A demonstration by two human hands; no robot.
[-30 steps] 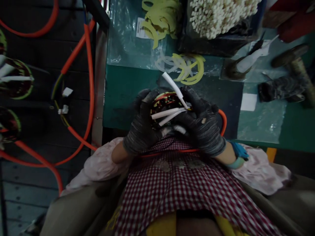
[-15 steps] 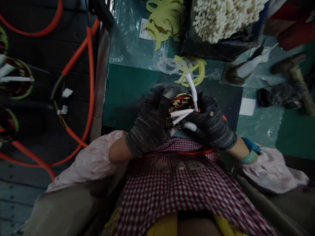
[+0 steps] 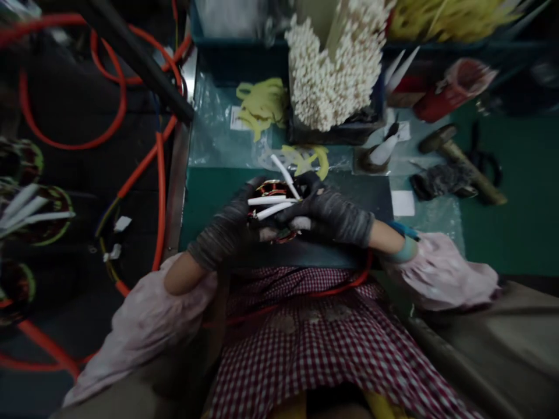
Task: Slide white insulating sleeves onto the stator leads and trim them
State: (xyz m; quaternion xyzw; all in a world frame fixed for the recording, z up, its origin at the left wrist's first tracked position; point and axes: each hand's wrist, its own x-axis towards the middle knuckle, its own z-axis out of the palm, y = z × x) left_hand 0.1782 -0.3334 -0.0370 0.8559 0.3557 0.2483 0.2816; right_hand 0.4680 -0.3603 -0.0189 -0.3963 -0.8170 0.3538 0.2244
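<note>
Both hands wear dark knit gloves and close round a round wound coil (image 3: 274, 191) with red and yellow windings, held over the green mat (image 3: 209, 192) near its front edge. My left hand (image 3: 227, 227) wraps the coil's left side. My right hand (image 3: 325, 212) grips its right side, its fingers pinched at the base of several white sleeved leads (image 3: 271, 201) that stick out of the coil. One lead points up and away, two lie across to the left. An orange cable (image 3: 336, 289) runs from under my right wrist across my checked apron.
A box of white tubes (image 3: 334, 81) stands behind the hands, with yellow strips (image 3: 259, 105) on clear plastic beside it. A hammer (image 3: 458, 154), a spare glove (image 3: 441, 177) and a red roll (image 3: 454, 87) lie at right. Orange cables (image 3: 159, 169) and more coils (image 3: 43, 215) fill the dark surface left.
The view has tilted up and pulled back, showing more of the bench's back. My hands and the coil now sit lower and flatter on the mat, my right forearm stretched out further.
</note>
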